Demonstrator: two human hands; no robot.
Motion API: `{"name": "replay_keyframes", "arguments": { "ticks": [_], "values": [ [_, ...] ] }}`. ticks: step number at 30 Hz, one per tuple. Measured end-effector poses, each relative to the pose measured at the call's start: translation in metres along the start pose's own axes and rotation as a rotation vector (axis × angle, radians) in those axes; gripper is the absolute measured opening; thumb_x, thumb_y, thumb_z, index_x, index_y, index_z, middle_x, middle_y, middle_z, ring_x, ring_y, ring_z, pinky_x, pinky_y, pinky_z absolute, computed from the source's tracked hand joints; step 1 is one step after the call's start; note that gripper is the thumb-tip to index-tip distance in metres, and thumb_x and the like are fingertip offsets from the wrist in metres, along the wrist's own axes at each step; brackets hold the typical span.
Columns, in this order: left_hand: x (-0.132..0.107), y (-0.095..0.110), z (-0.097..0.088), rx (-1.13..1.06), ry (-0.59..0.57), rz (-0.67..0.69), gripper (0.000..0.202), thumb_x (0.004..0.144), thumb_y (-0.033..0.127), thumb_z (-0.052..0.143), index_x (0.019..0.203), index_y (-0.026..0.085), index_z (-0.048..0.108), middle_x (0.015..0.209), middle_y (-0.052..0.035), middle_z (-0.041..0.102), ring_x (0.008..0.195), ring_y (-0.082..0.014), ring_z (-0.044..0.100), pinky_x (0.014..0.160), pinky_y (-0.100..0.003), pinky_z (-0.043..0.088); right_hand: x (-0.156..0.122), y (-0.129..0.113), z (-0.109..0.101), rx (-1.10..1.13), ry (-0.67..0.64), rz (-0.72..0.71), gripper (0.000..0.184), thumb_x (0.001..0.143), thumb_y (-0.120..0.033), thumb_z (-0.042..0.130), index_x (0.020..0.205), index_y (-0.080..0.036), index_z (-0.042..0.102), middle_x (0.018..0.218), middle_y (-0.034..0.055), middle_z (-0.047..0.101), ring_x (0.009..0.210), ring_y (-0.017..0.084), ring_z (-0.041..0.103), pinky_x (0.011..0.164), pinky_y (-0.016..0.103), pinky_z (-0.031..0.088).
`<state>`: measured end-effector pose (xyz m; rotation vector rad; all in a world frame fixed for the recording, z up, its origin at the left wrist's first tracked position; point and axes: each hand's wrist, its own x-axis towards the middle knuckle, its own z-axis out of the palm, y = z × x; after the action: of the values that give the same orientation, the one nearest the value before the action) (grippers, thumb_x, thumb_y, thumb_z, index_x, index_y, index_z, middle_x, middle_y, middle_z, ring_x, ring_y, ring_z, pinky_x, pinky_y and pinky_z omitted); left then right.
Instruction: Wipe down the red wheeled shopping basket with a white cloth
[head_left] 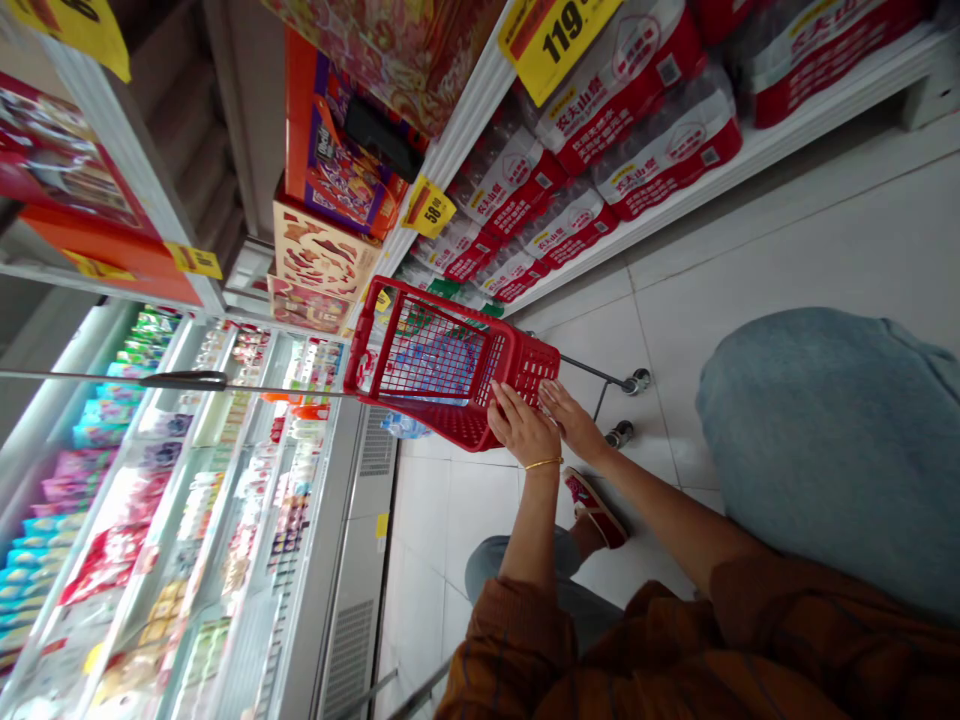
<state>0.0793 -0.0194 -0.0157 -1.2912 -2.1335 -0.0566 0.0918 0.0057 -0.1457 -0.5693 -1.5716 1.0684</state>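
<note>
A red plastic shopping cart [536, 365] appears sideways in the middle of the tilted view, its wheels toward the right. My left hand [529, 430], with a gold bracelet at the wrist, is over the cart basket's edge, fingers stretched out. Close beside it, my right hand [574, 420] has its fingers extended near the basket's perforated side. Neither hand shows anything in it. Whether the fingertips touch the cart I cannot tell. Blue-wrapped bottles [405, 425] show past the cart and through its mesh.
Packs of red-labelled bottled water [667, 150] fill the low shelf, with boxed goods [330, 245] above. A lit refrigerated case [225, 480] stands at left. A thin rod [180, 380] crosses toward the cart. A red shoe [596, 508] is on the tiled floor [787, 235].
</note>
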Motion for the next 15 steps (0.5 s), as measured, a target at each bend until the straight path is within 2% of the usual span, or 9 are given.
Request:
{"name": "replay_keyframes", "arguments": {
  "ticks": [4,7,11,15],
  "values": [
    [0.0,-0.006,0.01,0.028,0.016,-0.02,0.05,0.093,0.023,0.035,0.141,0.01,0.04,0.144,-0.0169,0.043,0.133,-0.0298,0.036,0.111,-0.053,0.03,-0.012,0.007,0.002,-0.004,-0.006,0.023,0.056,0.095,-0.009,0.031,0.148,-0.024,0.023,0.153,0.0089,0.031,0.144,0.019,0.018,0.116,0.05,0.028],
    [-0.002,-0.011,0.016,0.024,0.023,-0.016,0.047,0.095,0.019,0.033,0.14,0.012,0.043,0.142,-0.0168,0.046,0.133,-0.0275,0.038,0.112,-0.051,0.03,-0.009,0.003,0.0,0.016,0.017,0.054,0.054,0.095,-0.011,0.031,0.147,-0.024,0.026,0.15,0.0096,0.037,0.144,0.02,0.019,0.115,0.05,0.03],
    [-0.004,-0.015,0.019,0.036,0.031,0.004,0.046,0.095,0.016,0.032,0.139,0.013,0.043,0.142,-0.0162,0.046,0.136,-0.0265,0.035,0.114,-0.049,0.028,0.012,-0.017,-0.007,0.046,0.103,0.092,0.05,0.096,-0.015,0.032,0.145,-0.025,0.032,0.145,0.0086,0.043,0.144,0.019,0.019,0.115,0.046,0.033],
    [-0.005,-0.017,0.02,0.021,0.039,0.001,0.044,0.097,0.022,0.035,0.139,0.013,0.044,0.141,-0.0167,0.047,0.138,-0.0262,0.031,0.114,-0.05,0.027,0.042,-0.042,-0.014,0.06,0.069,-0.033,0.048,0.098,-0.02,0.031,0.146,-0.026,0.031,0.15,0.0062,0.036,0.145,0.019,0.017,0.118,0.047,0.027]
  ]
}}
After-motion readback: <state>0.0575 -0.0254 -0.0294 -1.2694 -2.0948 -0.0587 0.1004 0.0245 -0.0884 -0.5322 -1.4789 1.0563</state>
